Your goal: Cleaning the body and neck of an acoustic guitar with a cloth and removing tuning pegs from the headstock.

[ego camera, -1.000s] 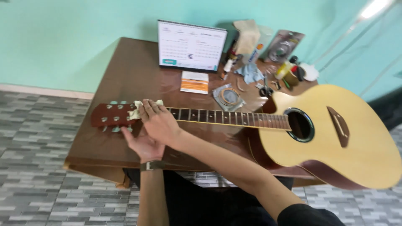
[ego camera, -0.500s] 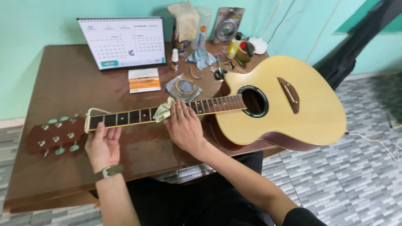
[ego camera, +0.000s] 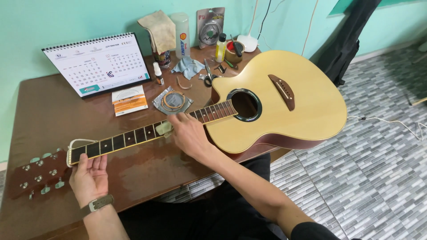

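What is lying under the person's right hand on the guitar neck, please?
A pale folded cloth pokes out from under the right hand, lying on the fretboard. How far it reaches beneath the palm is hidden, as are the frets there.

desk calendar (ego camera: 104, 62) standing at table's (ego camera: 40, 111) back edge | orange-and-white packet (ego camera: 129, 100) lying in front of it | coiled strings in clear bag (ego camera: 172, 101) beside packet | blue rag (ego camera: 187, 66) near scissors (ego camera: 208, 72) | yellow bottle (ego camera: 220, 48) | black bag (ego camera: 349, 40) leaning on wall
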